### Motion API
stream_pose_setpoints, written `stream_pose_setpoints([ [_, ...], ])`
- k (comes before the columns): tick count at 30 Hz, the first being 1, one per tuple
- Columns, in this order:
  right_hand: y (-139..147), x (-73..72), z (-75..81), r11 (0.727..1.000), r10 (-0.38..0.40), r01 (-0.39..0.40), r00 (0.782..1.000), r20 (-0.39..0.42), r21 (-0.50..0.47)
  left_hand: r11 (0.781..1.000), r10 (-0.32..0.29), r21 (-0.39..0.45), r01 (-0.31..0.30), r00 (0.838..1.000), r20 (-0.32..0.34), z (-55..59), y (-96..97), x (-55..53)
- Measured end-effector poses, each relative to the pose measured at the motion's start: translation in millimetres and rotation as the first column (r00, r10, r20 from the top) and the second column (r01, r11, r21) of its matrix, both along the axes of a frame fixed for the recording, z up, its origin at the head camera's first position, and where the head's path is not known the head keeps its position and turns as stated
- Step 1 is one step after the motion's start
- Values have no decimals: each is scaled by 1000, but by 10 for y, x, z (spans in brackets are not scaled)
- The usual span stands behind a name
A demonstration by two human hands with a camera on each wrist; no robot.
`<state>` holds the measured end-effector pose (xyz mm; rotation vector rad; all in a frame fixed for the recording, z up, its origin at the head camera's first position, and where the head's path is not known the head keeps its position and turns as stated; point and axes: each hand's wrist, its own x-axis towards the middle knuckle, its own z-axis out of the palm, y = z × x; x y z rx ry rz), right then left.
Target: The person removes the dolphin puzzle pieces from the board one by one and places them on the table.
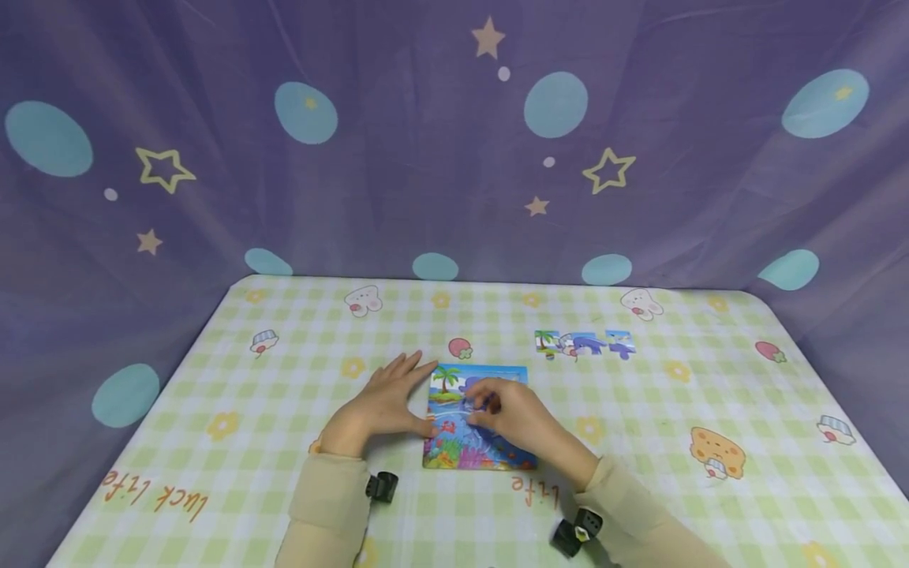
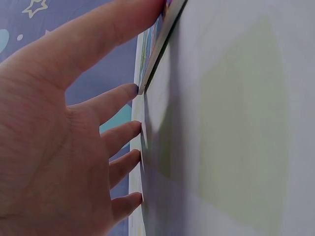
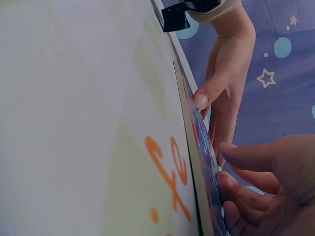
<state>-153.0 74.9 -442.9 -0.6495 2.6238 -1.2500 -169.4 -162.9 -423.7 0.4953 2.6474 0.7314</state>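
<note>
A jigsaw puzzle (image 1: 443, 454) with a bright sea scene of a palm tree, a crab and coral lies flat on the table. At its left edge is my left hand (image 1: 387, 402), fingers spread, the thumb resting on the edge in the left wrist view. Over the puzzle's upper middle, my right hand (image 1: 514, 410) has its fingers bent and the tips down at the surface. The right wrist view shows a gap between that thumb (image 3: 246, 156) and the forefinger; whether a puzzle piece sits among the fingers is hidden.
Loose puzzle pieces lie beyond the puzzle to the right: one with a palm tree (image 1: 545, 341), one with a purple shape (image 1: 588, 344) and another in blue and purple (image 1: 620, 342). A checked cloth (image 1: 284, 394) covers the table, and a purple curtain (image 1: 440, 173) hangs behind.
</note>
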Motion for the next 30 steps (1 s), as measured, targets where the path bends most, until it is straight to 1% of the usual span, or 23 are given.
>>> stream_pose_setpoints([
  [6, -6, -66, 36, 996, 55, -54, 998, -16, 71, 1000, -2, -6, 2, 1000, -3, 1, 4, -10],
  [9, -21, -99, 58, 994, 65, -64, 998, -17, 93, 1000, -3, -7, 3, 1000, -3, -2, 8, -13],
  [13, -46, -125, 87, 989, 76, -76, 997, 0, 127, 1000, -6, -15, 6, 1000, -5, -8, 6, -15],
  [18, -83, -133, 108, 981, 87, -88, 996, 10, 172, 1000, -8, -18, 8, 1000, 0, -11, 2, -23],
  [23, -121, -130, 112, 969, 94, -88, 995, -16, 232, 1000, -7, -17, 7, 1000, 3, -10, 3, -29],
  [30, -140, -121, 124, 964, 110, -98, 993, -36, 247, 1000, -10, -8, 10, 1000, 5, -7, 1, -24],
])
